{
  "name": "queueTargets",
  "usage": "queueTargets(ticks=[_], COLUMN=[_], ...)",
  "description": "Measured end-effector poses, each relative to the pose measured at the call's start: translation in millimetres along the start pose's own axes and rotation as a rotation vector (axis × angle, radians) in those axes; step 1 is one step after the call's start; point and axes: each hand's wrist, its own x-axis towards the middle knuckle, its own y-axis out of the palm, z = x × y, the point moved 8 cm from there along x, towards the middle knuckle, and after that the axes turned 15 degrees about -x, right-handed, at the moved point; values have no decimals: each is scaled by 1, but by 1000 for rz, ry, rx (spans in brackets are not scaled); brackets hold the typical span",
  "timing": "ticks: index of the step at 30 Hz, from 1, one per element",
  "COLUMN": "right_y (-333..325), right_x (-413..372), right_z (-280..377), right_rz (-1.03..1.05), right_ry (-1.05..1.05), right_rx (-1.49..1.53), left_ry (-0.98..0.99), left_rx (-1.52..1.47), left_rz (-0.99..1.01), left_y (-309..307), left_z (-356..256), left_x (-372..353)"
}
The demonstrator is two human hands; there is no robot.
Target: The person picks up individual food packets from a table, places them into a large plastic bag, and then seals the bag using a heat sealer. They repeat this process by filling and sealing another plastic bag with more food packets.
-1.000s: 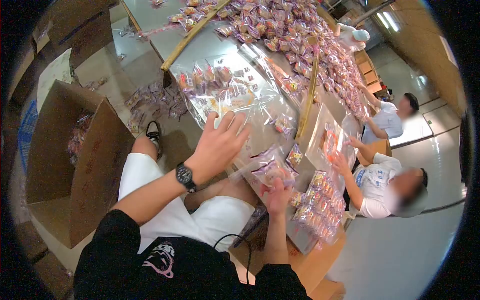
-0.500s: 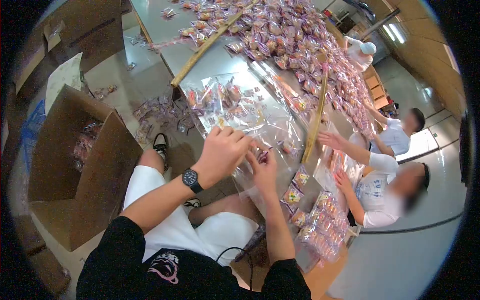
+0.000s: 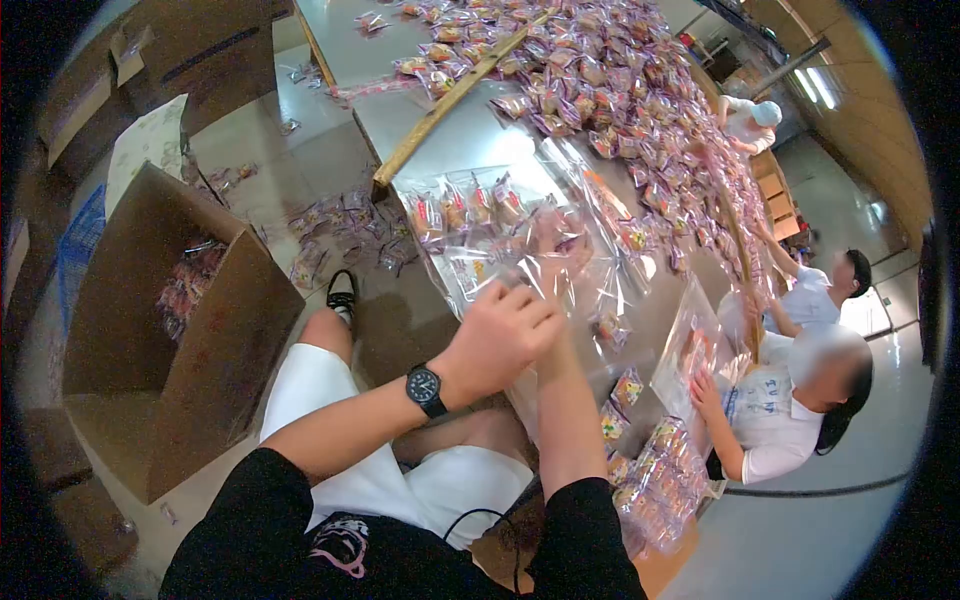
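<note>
My left hand (image 3: 505,335), with a black watch on its wrist, is closed on the edge of a large clear plastic bag (image 3: 590,290). My right arm passes beside it, and my right hand (image 3: 560,255) is inside the bag, seen through the shiny film. Its fingers are curled round a small wrapped snack (image 3: 570,243), partly hidden by glare. A row of wrapped snacks (image 3: 468,208) stands within the bag's far left part. Another single wrapped snack (image 3: 612,328) lies by the bag's right side.
A large heap of wrapped snacks (image 3: 600,80) covers the far table, with a wooden strip (image 3: 455,105) in front. On my left stands an open cardboard box (image 3: 215,340). Filled bags (image 3: 655,490) lie at right. A co-worker (image 3: 790,400) handles another clear bag (image 3: 690,340). Snacks litter the floor.
My right hand has moved forward from the bag's mouth into the bag with the wrapped snack. My left hand keeps hold of the bag's edge. The co-worker has lifted a clear bag.
</note>
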Motion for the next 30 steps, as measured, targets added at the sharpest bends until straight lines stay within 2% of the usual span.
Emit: queueTargets(ticks=[2, 5, 6, 9, 11, 12, 15, 16, 19, 20, 23, 24, 27, 29, 30], right_y=[8, 47, 53, 40, 28, 27, 35, 28, 32, 39, 36, 31, 36, 14, 17], right_x=[4, 24, 25, 7, 3, 4, 4, 3, 4, 13, 20, 22, 46, 33, 39], right_z=[15, -27, -27, 11, 34, 34, 16, 26, -6, -16, -18, -11, -37, -3, -8], right_rz=[-20, 110, 155, 181, 91, 59, 142, 52, 148, 147, 164, 75, 107, 16, 83], right_ry=[-46, -58, -40, -285, -563, -561, -258, -424, -122, -232, -108, -32, -8, 57, 35], right_rx=[137, 271, 309, 190, -164, -216, 244, -184, 205, 321, 486, 469, 83, 28, 87], left_ry=[37, 109, 97, 77, 98, 112, 99, 76, -2, -36, -121, -175, -379, -496, -552], left_rx=[-13, -30, -36, -70, -78, -78, -112, -154, -241, -240, -216, -188, -57, -15, 7], left_rz=[66, 52, 104, 120, 125, 125, 106, 73, 0, -8, -40, -49, -58, 8, 37], left_y=[3, -1, 3, 1, 1, 0, -5, -11, -32, -40, -74, -86, -110, -113, -111], left_z=[-1, -2, 0, 2, -1, -2, -4, -5, -5, -1, 18, 26, 56, 72, 77], left_x=[0, 0, -1, -4, -7, -8, -9, -9, -21, -32, -69, -85, -142, -193, -213])
